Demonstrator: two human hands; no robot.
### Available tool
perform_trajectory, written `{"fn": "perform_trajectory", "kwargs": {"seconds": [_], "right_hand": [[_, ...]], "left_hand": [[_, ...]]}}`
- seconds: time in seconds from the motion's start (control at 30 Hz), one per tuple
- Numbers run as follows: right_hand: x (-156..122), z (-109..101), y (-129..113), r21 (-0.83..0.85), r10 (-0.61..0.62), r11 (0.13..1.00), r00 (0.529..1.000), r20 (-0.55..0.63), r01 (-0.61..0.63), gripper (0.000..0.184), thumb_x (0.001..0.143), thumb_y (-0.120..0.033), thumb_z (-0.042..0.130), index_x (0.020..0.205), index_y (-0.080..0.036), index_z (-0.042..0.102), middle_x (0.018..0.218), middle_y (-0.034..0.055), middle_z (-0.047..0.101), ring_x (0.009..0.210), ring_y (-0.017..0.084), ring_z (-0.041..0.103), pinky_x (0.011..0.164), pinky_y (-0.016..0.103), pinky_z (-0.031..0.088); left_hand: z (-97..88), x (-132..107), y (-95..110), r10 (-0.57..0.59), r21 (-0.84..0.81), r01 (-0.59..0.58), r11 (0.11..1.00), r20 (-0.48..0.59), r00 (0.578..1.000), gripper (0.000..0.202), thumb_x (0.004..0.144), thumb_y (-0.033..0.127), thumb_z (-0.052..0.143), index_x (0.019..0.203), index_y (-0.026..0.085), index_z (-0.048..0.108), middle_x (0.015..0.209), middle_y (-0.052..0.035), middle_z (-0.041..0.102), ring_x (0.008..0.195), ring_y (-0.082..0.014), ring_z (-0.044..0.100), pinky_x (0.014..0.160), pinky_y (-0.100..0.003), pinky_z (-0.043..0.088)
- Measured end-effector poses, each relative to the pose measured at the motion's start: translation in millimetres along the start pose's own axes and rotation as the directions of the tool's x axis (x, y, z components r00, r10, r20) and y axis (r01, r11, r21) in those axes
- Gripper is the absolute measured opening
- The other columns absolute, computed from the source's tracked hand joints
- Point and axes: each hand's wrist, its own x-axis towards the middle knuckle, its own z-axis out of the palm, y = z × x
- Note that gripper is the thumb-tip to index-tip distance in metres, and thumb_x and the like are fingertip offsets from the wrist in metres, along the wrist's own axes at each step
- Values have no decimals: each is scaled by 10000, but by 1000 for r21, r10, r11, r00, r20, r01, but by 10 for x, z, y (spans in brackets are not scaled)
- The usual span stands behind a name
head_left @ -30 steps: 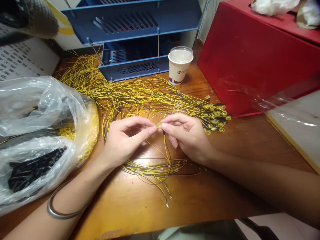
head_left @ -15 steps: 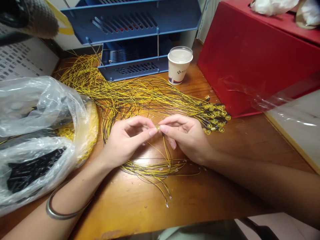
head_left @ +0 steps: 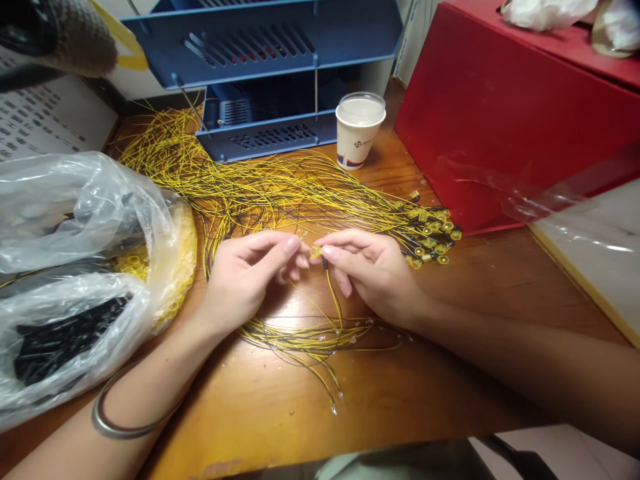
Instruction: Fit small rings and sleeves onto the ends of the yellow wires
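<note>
Head view: small translucent yellow cap [head_left: 315, 251], thin black-and-yellow wires [head_left: 333, 291] below.

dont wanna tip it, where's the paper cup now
In the head view, the paper cup stands just right of centre near the top, between the blue rack and the red box, beyond the right hand.

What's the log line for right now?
right hand: pinching yellow cap | left hand: beside cap, contact unclear | yellow-black wire: trailing below cap | paper cup: upright

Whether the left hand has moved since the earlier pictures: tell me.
Yes: against the paper cup, the left hand shifted its thumb left and up in view.
</note>
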Motion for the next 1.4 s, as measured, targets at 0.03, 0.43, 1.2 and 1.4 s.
{"fn": "perform_trajectory", "kwargs": {"seconds": [0.03,0.43,1.2,1.4], "right_hand": [[1,-2,7,-1,2,1000,1000,2,-2,114,822,-193,701,896,-107,691,527,-62,595,398,34,470,404,170,373],[-17,-36,-9,-89,31,996,999,26,-29,150,849,-233,683,946,-129,731,468,-64,547,422,49,453,414,179,343],[-2,27,-93,-38,85,996,995,57,-83,173,739,-210,793,801,-117,660,563,-43,612,427,39,500,392,155,410],[-35,8,-60,-122,59,991,998,37,-54,124,807,-233,734,850,-134,673,601,-32,626,436,53,514,377,167,393]], "left_hand": [[3,2,2,13,12,-13,1000,-11,1000,222,916,314,622,805,148,718,688,-17,693,575,-91,614,562,-184,502],[25,-31,-9,-10,107,10,994,-3,1000,197,798,316,753,798,155,640,663,5,645,551,-114,612,520,-220,503],[25,-32,43,-3,297,-36,954,131,991,270,847,362,668,698,137,652,615,-21,644,555,-122,582,526,-219,456],[11,-32,33,6,293,-62,954,187,982,312,914,377,583,721,143,657,629,-18,635,569,-120,561,550,-225,445]]}}
